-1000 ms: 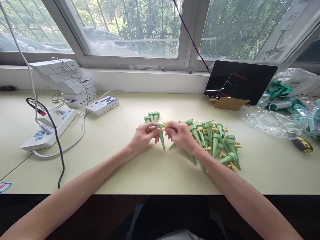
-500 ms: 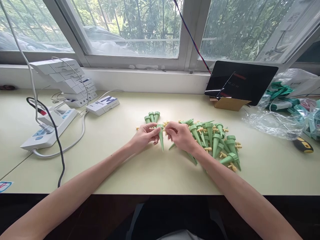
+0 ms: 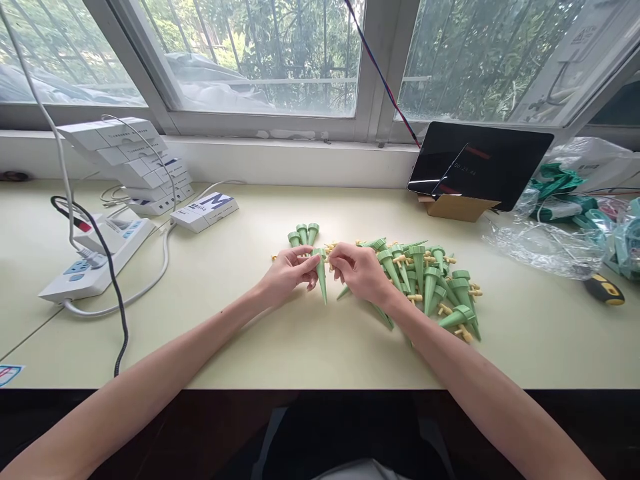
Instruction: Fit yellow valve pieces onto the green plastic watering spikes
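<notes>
My left hand (image 3: 290,272) pinches a green plant watering spike (image 3: 321,277) between thumb and fingers, its pointed end down and its cap up. Just right of it, my right hand (image 3: 360,270) is closed in a pinch at the spike's side; what its fingertips hold is too small to make out. Behind my left hand lie a few green spikes (image 3: 302,233), caps toward the window. Beside and under my right hand spreads a pile of green spikes (image 3: 431,287), many with small yellow valves (image 3: 447,310). Part of the pile is hidden by my right hand and forearm.
On the left are a white power strip (image 3: 100,257) with cables, stacked white boxes (image 3: 143,163) and a single box (image 3: 206,212). A tablet (image 3: 480,167) leans on a cardboard stand (image 3: 460,208). Clear plastic bags (image 3: 545,250) and a yellow-black tool (image 3: 605,289) lie right.
Both hands keep almost the same pose, with the spike still in my left hand. The whole view has shifted very slightly.
</notes>
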Demonstrator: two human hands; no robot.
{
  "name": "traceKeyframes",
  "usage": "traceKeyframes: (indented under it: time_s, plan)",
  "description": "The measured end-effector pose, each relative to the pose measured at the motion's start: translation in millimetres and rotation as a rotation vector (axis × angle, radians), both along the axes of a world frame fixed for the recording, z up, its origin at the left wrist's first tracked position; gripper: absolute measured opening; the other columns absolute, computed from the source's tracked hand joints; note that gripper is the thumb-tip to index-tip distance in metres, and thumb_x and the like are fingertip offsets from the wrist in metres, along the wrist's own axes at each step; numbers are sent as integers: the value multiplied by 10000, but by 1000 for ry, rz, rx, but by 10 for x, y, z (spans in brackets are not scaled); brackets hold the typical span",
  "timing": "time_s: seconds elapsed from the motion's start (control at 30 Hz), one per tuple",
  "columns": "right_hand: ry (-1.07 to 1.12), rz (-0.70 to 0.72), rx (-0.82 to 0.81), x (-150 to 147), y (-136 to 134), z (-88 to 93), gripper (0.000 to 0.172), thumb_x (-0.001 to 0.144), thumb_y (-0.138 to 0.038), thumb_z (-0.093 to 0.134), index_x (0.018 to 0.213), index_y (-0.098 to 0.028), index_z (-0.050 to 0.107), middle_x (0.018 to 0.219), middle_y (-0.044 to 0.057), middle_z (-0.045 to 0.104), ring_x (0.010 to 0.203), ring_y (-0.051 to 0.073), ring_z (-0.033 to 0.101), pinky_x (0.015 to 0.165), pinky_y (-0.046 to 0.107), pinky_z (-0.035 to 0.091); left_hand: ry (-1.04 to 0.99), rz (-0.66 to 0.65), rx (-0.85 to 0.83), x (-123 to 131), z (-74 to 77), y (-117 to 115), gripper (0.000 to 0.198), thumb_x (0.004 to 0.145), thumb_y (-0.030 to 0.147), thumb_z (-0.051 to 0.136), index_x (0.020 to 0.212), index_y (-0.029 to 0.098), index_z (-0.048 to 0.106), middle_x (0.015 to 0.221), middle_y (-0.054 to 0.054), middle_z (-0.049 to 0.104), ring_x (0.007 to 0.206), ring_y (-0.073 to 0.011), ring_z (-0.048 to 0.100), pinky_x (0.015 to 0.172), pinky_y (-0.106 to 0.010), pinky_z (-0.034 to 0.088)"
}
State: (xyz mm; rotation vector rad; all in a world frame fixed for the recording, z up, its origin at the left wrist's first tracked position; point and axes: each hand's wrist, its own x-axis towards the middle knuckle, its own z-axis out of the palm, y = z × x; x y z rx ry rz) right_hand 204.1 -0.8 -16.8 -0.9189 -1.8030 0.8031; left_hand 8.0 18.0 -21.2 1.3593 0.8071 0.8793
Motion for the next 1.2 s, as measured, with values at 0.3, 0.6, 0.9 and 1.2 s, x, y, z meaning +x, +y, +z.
traceKeyframes:
  time_s: [0.3,0.6,0.9,1.2]
  plan:
    - [48,25,-48,19,14,-5,168,904,-178,500,762,-182,590,595,-32,569,530,101,568,547,225,449,93,113,290,50,17,-70,284,841,396,726,963,146,671,627,-9,666,526,-140,610,590,-319,524]
    - [36,24,-16,19,13,-4,179,905,-163,488,761,-179,594,601,-36,569,521,88,556,546,217,444,21,19,87,27,12,-29,303,844,431,718,922,146,658,679,-31,674,526,-124,583,527,-290,497]
    - [46,31,-65,20,8,20,163,897,-181,505,760,-176,594,595,-34,560,529,98,572,543,225,450,87,100,294,40,9,-64,260,835,384,734,941,153,676,614,-5,664,522,-144,615,567,-312,521]
    - [60,48,-74,24,-5,25,162,901,-182,499,776,-174,602,592,-33,571,523,95,567,542,222,451,40,47,157,41,53,-59,279,839,407,727,858,139,652,625,-23,653,501,-130,587,494,-285,493]
